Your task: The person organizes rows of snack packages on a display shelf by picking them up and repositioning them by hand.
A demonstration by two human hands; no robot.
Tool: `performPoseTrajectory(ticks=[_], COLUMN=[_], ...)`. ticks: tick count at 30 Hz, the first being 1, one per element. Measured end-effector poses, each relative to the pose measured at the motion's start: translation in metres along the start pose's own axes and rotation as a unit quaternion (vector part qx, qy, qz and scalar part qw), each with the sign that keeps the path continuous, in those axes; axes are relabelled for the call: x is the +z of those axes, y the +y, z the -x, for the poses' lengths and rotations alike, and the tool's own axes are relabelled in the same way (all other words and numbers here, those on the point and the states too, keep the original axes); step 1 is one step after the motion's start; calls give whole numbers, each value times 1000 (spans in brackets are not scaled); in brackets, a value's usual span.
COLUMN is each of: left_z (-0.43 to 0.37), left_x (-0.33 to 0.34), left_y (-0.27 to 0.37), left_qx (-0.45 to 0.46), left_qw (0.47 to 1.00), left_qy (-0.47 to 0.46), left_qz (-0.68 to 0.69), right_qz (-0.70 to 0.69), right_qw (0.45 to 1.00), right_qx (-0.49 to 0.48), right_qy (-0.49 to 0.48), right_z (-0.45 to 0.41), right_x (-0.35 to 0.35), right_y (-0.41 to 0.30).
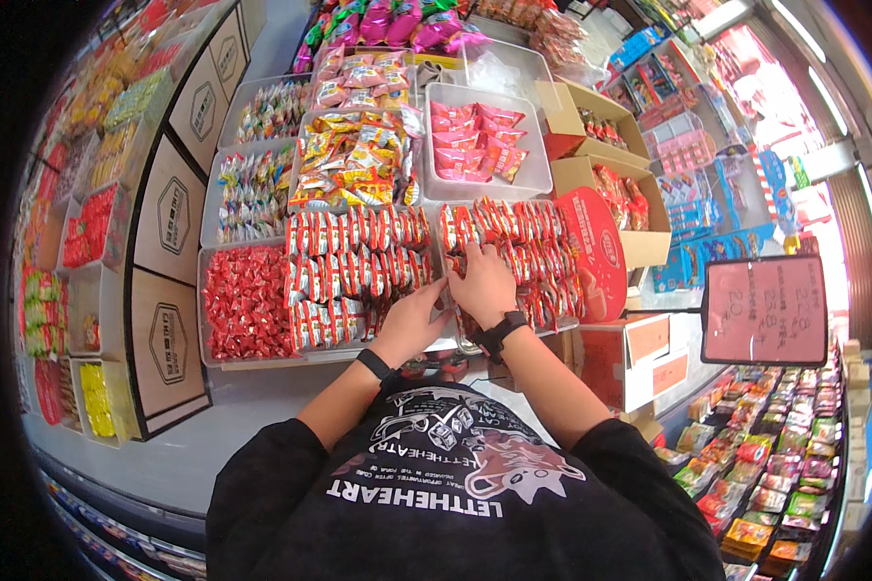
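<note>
My right hand (485, 285) reaches into a clear plastic bin of red-and-white snack packets (541, 250), its fingers bent over the packets at the bin's left side. Whether it grips one is hidden. Close beside it, my left hand (413, 322) lies over the front right part of a neighbouring bin of similar packets (360, 265). Its fingertips are near the dividing edge between the bins; thumb and fingers are apart with nothing visible between them. Packets in both bins stand on edge in rows. A dark band circles each wrist.
Left of these stands a bin of small red-wrapped candies (245, 301). Behind are a bin of yellow-and-orange packets (360, 156) and a bin of pink bags (472, 141). Open cardboard boxes (650, 247), a red display card (596, 254) and a handwritten sign (764, 311) stand to the right.
</note>
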State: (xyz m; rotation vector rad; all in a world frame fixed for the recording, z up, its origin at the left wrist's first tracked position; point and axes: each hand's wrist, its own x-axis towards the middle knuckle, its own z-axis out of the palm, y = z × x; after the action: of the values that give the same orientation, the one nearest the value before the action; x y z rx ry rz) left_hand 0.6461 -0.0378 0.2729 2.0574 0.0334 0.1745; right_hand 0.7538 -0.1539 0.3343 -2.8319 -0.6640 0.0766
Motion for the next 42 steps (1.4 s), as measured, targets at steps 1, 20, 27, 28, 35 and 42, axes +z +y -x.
performPoseTrajectory(ticks=[1,20,27,28,35,42], left_z=[0,1,0,-1,0,-4], left_x=[-1,-16,-23,-25,-38,-42], left_y=[2,-4,4,8,16,18], left_qx=[-4,-6,12,7,3,-37], left_qw=[1000,986,986,984,986,990], left_qy=[-14,-167,-157,-155,-86,-82], left_qz=[-1,-11,61,85,146,112], right_qz=[4,49,25,-1,-88,-63], right_qw=[1000,998,998,999,990,990], right_qx=[-4,33,49,46,111,123], right_qy=[-3,-37,-19,-12,-19,-1], right_z=[0,-13,-11,-10,-4,10], right_x=[2,-5,-38,-42,-109,-161], right_y=[2,-1,-9,-8,14,97])
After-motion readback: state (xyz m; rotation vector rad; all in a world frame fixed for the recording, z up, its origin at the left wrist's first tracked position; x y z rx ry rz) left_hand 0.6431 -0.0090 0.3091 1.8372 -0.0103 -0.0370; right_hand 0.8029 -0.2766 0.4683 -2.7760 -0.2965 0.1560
